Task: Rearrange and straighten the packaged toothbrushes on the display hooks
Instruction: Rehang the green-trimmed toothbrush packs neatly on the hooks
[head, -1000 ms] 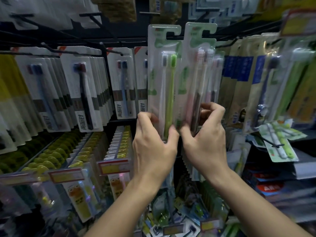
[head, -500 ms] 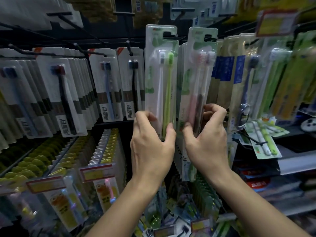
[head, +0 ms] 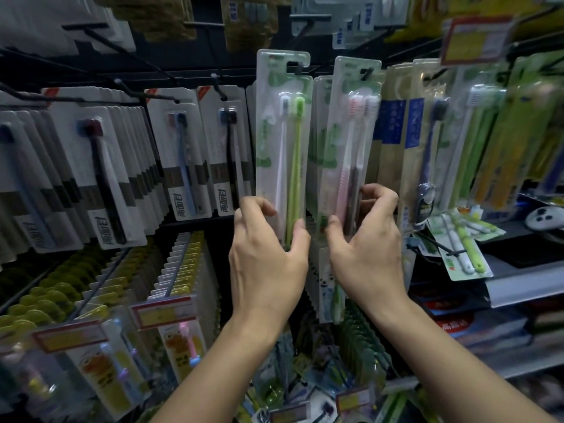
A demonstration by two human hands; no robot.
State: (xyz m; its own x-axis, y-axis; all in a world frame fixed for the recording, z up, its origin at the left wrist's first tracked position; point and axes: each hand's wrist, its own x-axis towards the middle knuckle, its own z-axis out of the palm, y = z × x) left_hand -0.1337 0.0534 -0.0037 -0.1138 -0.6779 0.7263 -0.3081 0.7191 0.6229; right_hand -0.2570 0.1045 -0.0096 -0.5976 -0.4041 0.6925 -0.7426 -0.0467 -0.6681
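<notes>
Left hand [head: 268, 254] pinches the lower part of the green-and-white toothbrush pack [head: 282, 141] — thumb on the right edge, fingers curled over the left edge. Right hand [head: 366, 248] does the same on the pink toothbrush pack [head: 351, 148], thumb at its bottom left, fingers hooked round the right edge. Both hands are closed on the packs, not loose. Each pack hangs at the front of its own hook [head: 298, 68], side by side in the middle of the rack, with more of the same packs stacked behind. Gripping low probably gives leverage to swing the cards square and line them up while the hook slot carries the weight.

The pink pack leans a little, top tipped right; the green one hangs close to upright.

Versus a second ago: same grips, same two packs. The camera view has shifted — the rack sits lower and further right in frame, so the white-card packs [head: 116, 178] at left show less and the price tag [head: 477, 41] at upper right shows more. A gap has opened between the two front packs, which overlapped before.
</notes>
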